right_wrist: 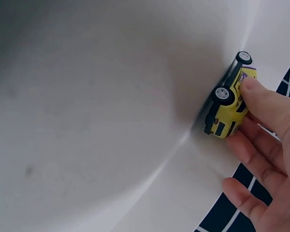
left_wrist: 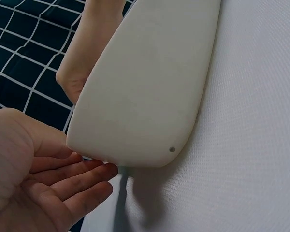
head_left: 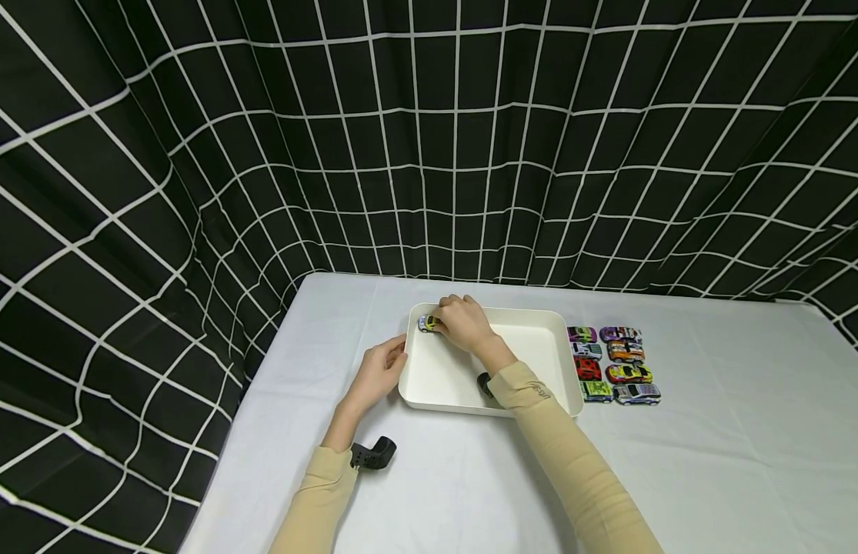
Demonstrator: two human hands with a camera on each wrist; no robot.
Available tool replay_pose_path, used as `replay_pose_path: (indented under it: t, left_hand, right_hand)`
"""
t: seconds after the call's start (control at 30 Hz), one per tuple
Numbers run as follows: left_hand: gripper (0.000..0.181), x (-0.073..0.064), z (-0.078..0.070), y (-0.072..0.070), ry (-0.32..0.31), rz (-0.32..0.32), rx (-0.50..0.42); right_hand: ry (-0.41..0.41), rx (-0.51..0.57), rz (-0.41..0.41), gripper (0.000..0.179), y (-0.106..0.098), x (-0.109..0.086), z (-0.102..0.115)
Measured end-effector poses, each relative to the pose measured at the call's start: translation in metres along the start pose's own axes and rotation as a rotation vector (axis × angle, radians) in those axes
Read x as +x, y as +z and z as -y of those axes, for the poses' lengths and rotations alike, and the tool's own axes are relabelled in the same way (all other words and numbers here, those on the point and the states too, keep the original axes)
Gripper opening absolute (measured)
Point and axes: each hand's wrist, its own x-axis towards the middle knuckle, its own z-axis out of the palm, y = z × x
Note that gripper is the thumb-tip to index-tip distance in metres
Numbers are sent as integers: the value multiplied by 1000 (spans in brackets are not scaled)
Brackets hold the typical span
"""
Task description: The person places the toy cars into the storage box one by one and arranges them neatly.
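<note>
A white tray [head_left: 456, 388] lies on the table. In its far left corner my right hand [head_left: 463, 323] pinches a yellow toy car [right_wrist: 230, 106] between thumb and fingers. The right wrist view shows the car tilted along the tray's wall, its wheels toward the tray floor. From the head view, part of the car [head_left: 425, 324] shows beside the fingertips; the rest is hidden by the hand. My left hand [head_left: 378, 371] touches the tray's left side. In the left wrist view its fingers [left_wrist: 87, 180] lie loosely extended against the outer wall, thumb near the rim.
Right of the tray, several colourful toy cars [head_left: 629, 374] stand in two columns, the nearer column close against the tray's wall. A white cloth [head_left: 733, 431] covers the table. Behind hangs a black curtain [head_left: 442, 138] with a white grid.
</note>
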Motion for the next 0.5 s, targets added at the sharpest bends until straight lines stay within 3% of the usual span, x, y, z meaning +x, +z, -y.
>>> replay_pose_path:
  t: [0.5]
  left_hand:
    - [39,1,-1,0,-2,14,-5]
  right_hand:
    - [-2,-10,-34,18,0,-2,2]
